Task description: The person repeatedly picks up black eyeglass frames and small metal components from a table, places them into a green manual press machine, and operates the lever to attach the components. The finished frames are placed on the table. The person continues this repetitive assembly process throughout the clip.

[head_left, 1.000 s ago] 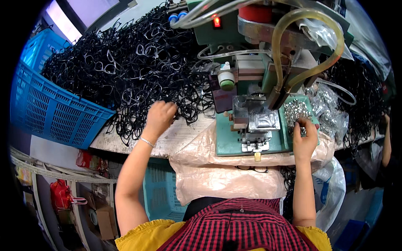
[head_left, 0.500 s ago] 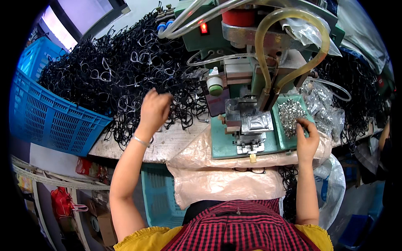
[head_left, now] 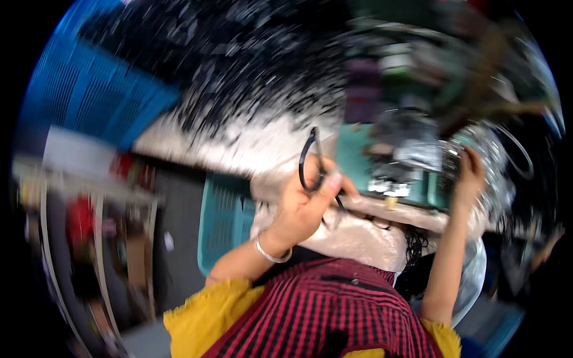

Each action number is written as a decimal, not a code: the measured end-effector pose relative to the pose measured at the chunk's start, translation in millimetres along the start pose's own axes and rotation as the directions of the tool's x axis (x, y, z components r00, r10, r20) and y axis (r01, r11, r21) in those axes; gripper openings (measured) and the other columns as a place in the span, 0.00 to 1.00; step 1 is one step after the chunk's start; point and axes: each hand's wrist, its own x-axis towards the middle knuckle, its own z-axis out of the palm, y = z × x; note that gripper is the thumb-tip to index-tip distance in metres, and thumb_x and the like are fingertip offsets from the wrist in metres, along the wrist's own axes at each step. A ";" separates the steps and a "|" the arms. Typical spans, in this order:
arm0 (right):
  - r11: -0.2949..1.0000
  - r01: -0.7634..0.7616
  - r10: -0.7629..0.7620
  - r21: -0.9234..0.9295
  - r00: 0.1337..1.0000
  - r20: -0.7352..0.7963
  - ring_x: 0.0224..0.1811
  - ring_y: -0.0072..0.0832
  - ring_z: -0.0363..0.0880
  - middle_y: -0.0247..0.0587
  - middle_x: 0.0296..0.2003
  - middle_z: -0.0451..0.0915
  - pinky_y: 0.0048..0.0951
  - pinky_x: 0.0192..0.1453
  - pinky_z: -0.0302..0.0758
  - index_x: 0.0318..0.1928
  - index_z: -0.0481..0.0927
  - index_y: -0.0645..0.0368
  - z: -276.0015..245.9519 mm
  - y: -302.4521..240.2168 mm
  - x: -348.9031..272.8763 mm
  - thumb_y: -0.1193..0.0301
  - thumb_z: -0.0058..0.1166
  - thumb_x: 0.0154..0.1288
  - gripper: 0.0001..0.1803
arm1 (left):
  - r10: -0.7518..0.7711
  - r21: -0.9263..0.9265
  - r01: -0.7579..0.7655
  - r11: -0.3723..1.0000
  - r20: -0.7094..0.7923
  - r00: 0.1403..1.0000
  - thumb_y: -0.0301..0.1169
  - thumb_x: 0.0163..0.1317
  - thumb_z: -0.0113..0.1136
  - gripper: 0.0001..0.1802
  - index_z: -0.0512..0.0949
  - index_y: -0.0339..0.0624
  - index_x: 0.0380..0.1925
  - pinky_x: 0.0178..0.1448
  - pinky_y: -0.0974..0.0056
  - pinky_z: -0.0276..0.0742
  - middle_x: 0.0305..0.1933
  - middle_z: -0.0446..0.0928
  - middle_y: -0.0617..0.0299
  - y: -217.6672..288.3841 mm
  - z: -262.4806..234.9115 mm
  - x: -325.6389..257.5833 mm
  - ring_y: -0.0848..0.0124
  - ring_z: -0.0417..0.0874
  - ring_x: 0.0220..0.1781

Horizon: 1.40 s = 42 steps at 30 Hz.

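The picture is smeared by motion. My left hand (head_left: 307,206) is raised in front of my chest and grips a black spectacle frame (head_left: 311,160) that stands upright above my fingers. My right hand (head_left: 470,173) rests at the right side of the green machine (head_left: 382,152), its fingers on a tray of small shiny metal parts (head_left: 486,149); whether it holds one is too blurred to tell. A large heap of black spectacle frames (head_left: 239,71) covers the bench behind my left hand.
A blue plastic basket (head_left: 89,95) stands at the far left of the bench. A teal crate (head_left: 224,218) sits under the bench edge. Crumpled plastic sheet (head_left: 352,232) hangs over the front edge. Shelves with red items (head_left: 80,224) are at lower left.
My left hand has left the heap and come back toward me with one black frame in it. The view has swung to the left and blurred. My right hand stays by the metal parts.
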 end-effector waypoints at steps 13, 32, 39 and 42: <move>0.897 0.214 -0.189 -0.388 0.977 0.100 0.57 0.29 0.79 0.41 0.56 0.82 0.29 0.65 0.70 0.58 0.80 0.66 -38.2 20.2 -2.0 0.67 0.53 0.75 0.18 | -0.709 -0.790 0.603 -0.113 0.489 0.508 0.47 0.71 0.54 0.21 0.81 0.43 0.49 0.39 0.61 0.79 0.36 0.81 0.58 -152.5 -23.5 -121.9 0.65 0.81 0.34; 0.414 0.808 -0.816 -0.419 0.533 0.222 0.35 0.31 0.80 0.43 0.34 0.84 0.34 0.42 0.77 0.38 0.85 0.65 121.3 -238.3 -119.4 0.63 0.65 0.67 0.15 | -0.880 -0.327 0.906 -0.269 -0.298 -0.369 0.36 0.67 0.49 0.19 0.79 0.30 0.46 0.41 0.45 0.79 0.39 0.82 0.38 -390.6 -111.7 -499.2 0.43 0.85 0.39; 0.403 0.855 -0.795 -0.327 0.504 0.337 0.39 0.31 0.80 0.43 0.39 0.83 0.30 0.46 0.77 0.43 0.83 0.67 145.5 -246.5 -134.6 0.68 0.61 0.71 0.12 | -0.917 -0.410 0.874 -0.260 -0.180 -0.357 0.38 0.68 0.51 0.17 0.79 0.33 0.42 0.33 0.50 0.77 0.33 0.81 0.47 -361.7 -128.6 -458.8 0.53 0.81 0.28; 0.451 0.794 -0.737 -0.408 0.589 0.331 0.47 0.32 0.82 0.46 0.48 0.84 0.28 0.54 0.78 0.49 0.83 0.69 98.5 -225.3 -110.7 0.73 0.56 0.74 0.12 | -0.935 -0.380 0.922 -0.072 -0.296 -0.195 0.37 0.68 0.52 0.16 0.80 0.33 0.41 0.37 0.55 0.76 0.34 0.81 0.50 -350.2 -153.2 -415.3 0.58 0.81 0.32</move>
